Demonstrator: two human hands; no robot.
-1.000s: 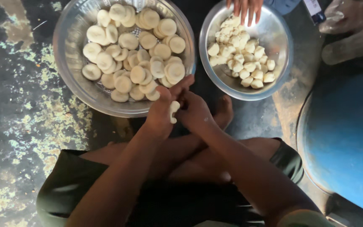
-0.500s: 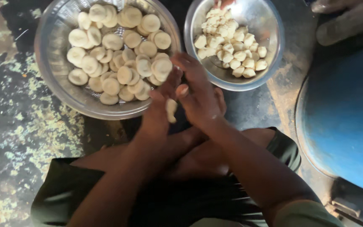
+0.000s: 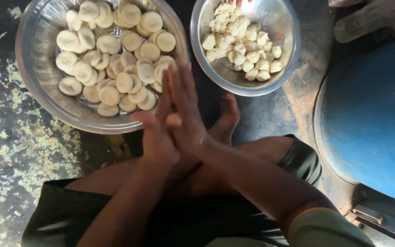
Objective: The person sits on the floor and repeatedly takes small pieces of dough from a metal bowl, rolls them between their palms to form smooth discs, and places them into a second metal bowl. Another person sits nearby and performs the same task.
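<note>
My left hand (image 3: 154, 137) and my right hand (image 3: 184, 107) are pressed palm to palm over my crossed legs, fingers stretched towards the bowls. A small dough piece is squeezed between the palms and almost fully hidden. Just beyond my fingertips stands a large steel bowl (image 3: 37, 87) filled with several flattened pale dough discs (image 3: 110, 68). To its right, a smaller steel bowl (image 3: 289, 55) holds several small dough lumps (image 3: 243, 45).
My bare foot (image 3: 227, 116) rests on the dark, stained floor (image 3: 10, 151) between the bowls. A big blue round lid or drum (image 3: 376, 119) fills the right side. Another person's fingertips (image 3: 238, 2) reach the small bowl's far rim, and their other hand (image 3: 371, 18) is at the top right.
My hands went from cupping the visible dough piece to lying flat against each other with fingers straightened over it. The other person's fingers drew back towards the small bowl's far rim.
</note>
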